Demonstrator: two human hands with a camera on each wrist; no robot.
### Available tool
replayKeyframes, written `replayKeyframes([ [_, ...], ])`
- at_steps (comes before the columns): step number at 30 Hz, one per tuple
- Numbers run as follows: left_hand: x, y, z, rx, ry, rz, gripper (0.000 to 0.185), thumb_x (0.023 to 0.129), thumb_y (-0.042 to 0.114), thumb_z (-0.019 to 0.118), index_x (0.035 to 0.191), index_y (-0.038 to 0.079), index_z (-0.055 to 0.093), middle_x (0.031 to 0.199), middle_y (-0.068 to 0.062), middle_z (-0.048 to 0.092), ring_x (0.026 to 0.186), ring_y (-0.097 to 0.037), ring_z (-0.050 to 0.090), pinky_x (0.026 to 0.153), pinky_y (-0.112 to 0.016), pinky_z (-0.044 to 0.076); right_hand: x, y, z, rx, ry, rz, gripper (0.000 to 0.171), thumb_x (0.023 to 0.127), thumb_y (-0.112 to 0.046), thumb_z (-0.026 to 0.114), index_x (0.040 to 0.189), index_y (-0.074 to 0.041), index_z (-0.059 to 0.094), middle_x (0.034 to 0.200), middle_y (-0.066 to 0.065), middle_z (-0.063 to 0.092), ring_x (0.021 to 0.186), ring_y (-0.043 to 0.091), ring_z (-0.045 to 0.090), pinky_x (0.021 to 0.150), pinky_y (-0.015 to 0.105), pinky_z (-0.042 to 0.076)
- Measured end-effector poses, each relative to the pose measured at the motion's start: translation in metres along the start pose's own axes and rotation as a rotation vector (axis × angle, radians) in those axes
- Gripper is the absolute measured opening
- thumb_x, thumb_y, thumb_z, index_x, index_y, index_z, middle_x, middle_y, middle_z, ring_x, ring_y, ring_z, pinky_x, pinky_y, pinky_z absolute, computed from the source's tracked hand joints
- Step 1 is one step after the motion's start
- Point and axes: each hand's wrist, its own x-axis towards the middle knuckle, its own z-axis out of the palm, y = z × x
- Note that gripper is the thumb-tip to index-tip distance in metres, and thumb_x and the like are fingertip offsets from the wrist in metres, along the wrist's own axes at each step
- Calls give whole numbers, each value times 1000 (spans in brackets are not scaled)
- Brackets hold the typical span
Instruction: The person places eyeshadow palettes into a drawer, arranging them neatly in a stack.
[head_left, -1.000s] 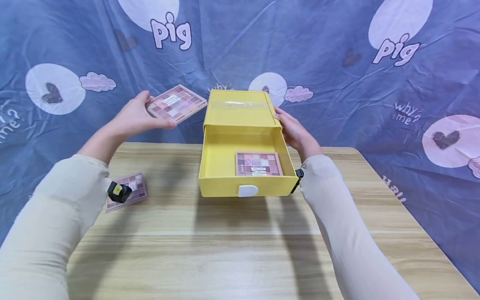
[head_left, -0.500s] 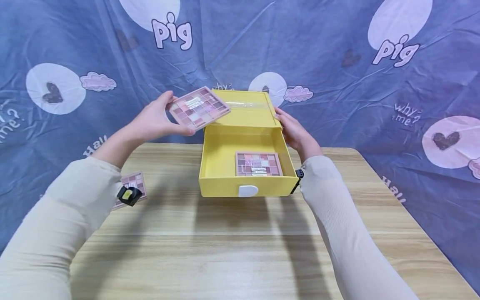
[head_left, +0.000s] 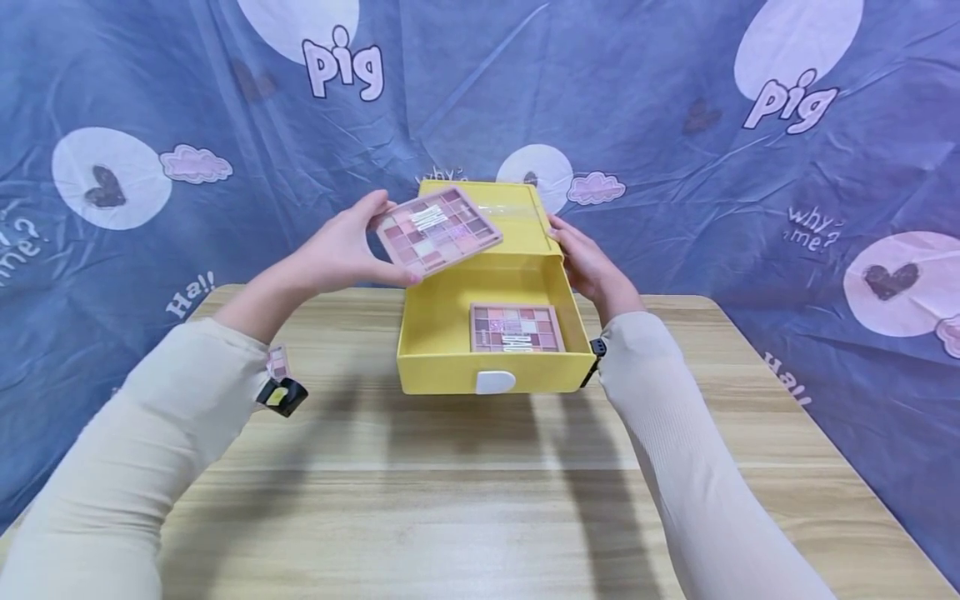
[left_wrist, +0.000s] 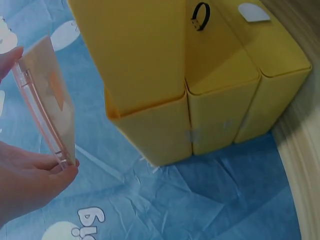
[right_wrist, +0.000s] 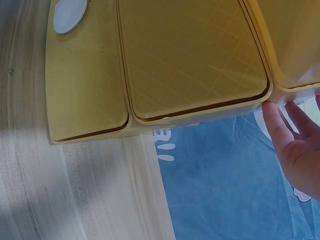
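Observation:
My left hand [head_left: 330, 254] pinches an eyeshadow palette [head_left: 440, 232] between thumb and fingers, tilted above the yellow drawer unit [head_left: 525, 237]. In the left wrist view that palette [left_wrist: 52, 100] appears nearly edge-on. The unit's top drawer [head_left: 442, 375] is pulled out, with a white tab on its front. Inside, at its front right, lies another eyeshadow palette [head_left: 517, 329]. My right hand [head_left: 596, 267] touches the unit's right side near the top; the right wrist view has its fingers extended against the side wall.
A third eyeshadow palette [head_left: 278, 363] lies on the wooden table [head_left: 465, 500], mostly hidden by my left sleeve. Below the pulled-out drawer, the lower drawers [right_wrist: 195, 60] are closed. A blue printed cloth [head_left: 637, 100] hangs behind the table.
My left hand has carried its palette rightward and slightly down, from left of the unit to over its top and the drawer's back. My right hand stays on the unit's side.

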Motion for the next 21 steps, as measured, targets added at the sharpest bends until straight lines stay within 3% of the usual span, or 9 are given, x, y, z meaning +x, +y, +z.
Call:
replayKeyframes([
  [5,0,3,6,-8,-38,39,101,59,30,78,134,-1,17,131,-12,35,114,-20,35,97,-36,24,-1,0,0,-3,9,9,48,93,-24,36,138,-26,19,130,7,34,104,18,40,83,30,39],
  [12,3,3,17,-116,-115,160,93,58,24,80,130,2,25,127,-6,40,112,-16,37,97,-33,23,0,-1,1,18,17,4,48,93,-22,36,138,-25,21,131,7,34,107,18,39,82,27,39],
  [17,6,5,24,-77,-165,140,106,57,32,80,136,1,15,132,-8,34,116,-14,32,99,-30,20,0,0,1,15,21,0,47,93,-21,35,138,-24,22,129,8,36,106,18,40,81,25,40],
  [21,8,8,30,-24,-191,143,108,54,37,80,135,1,17,131,-7,35,114,-14,34,98,-29,21,0,0,1,8,19,-6,46,93,-21,35,138,-24,23,128,9,37,106,18,40,80,25,40],
])
